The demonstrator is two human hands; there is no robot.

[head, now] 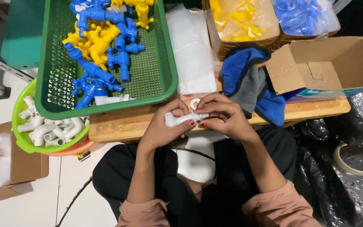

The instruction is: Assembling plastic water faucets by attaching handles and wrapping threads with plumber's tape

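My left hand (167,126) grips a white plastic tap body (180,119) over the front edge of a wooden board (118,124). My right hand (225,115) pinches the tap's threaded end, fingers curled around it. A small roll of white sealing tape (195,103) lies on the board just behind my fingers. Both hands sit above my lap, close together.
A green basket (156,71) holds several blue and yellow plastic taps (99,46). A lime bowl (26,138) at left holds white pipe parts. Clear plastic bags (192,50), a blue-grey cloth (248,80), an open cardboard box (328,63), bagged yellow and blue parts and a tape roll (358,157) surround me.
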